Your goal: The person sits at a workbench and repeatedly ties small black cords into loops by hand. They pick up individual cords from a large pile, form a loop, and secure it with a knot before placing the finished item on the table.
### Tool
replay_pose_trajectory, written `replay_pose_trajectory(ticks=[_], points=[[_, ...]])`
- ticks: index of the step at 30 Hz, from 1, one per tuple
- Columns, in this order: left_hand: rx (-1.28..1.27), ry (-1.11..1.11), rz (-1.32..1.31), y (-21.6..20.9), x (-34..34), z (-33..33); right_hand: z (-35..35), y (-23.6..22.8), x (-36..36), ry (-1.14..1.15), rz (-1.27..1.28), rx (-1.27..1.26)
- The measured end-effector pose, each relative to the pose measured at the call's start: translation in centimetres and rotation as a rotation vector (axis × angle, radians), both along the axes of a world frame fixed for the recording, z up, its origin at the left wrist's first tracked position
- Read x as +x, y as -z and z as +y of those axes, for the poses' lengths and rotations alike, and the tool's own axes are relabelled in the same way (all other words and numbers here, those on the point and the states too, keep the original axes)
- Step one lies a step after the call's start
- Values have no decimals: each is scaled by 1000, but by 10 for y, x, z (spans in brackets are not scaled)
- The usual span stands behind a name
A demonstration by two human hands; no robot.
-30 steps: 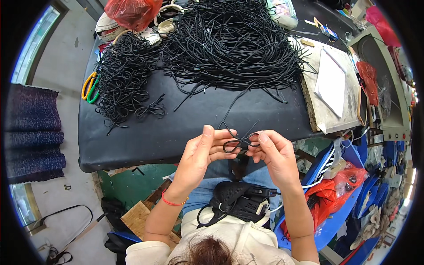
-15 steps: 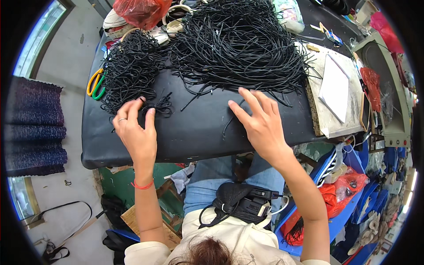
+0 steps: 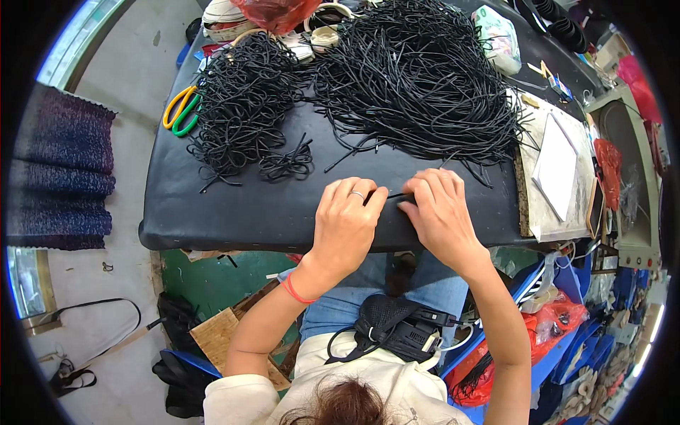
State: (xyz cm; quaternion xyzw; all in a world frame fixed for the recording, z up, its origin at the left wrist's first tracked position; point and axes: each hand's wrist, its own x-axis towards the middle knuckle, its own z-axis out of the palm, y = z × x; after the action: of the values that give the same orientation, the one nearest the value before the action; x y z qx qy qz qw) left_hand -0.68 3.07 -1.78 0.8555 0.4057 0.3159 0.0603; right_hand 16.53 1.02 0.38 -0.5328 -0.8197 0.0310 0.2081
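A short black cord (image 3: 395,195) stretches between my two hands over the near part of the black padded table (image 3: 212,219). My left hand (image 3: 347,219) pinches one end of it, and my right hand (image 3: 440,212) has its fingers closed on the other. Most of the cord is hidden inside the fingers. Beyond my hands lies a large pile of straight black cords (image 3: 425,92). Left of that is a heap of looped black cords (image 3: 244,106), with a small separate bundle of cord (image 3: 287,161) at its near right side.
Scissors with yellow and green handles (image 3: 181,111) lie at the table's left. A worn board (image 3: 556,212) with white sheets (image 3: 554,166) borders the right side. A red plastic bag (image 3: 276,13) and a clear printed bag (image 3: 498,39) sit at the back. Blue bins (image 3: 559,283) stand lower right.
My left hand has left the looped heap and moved right, close to my right hand. Both hands now hold one cord, which lay loose by my right hand before. The view has shifted slightly.
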Motion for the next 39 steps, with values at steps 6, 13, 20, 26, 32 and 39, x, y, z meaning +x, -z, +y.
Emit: replay_pose_trajectory(ticks=[6, 13, 20, 26, 32, 39], points=[[-76, 66, 7, -12, -2, 4, 2, -3, 6, -18, -11, -78], [-111, 59, 95, -13, -4, -1, -7, -8, 6, -61, 16, -65], [-874, 129, -515, -35, -20, -8, -13, -17, 3, -79, 301, -40], [-1221, 243, -569, -54, -28, -10, -17, -34, 3, -119, 335, -3], [-1162, 215, -839, -47, -24, -20, -18, -48, 3, 19, 383, 115], [-1288, 77, -1197, -39, -1, -22, -15, -45, -15, 293, 636, 116]])
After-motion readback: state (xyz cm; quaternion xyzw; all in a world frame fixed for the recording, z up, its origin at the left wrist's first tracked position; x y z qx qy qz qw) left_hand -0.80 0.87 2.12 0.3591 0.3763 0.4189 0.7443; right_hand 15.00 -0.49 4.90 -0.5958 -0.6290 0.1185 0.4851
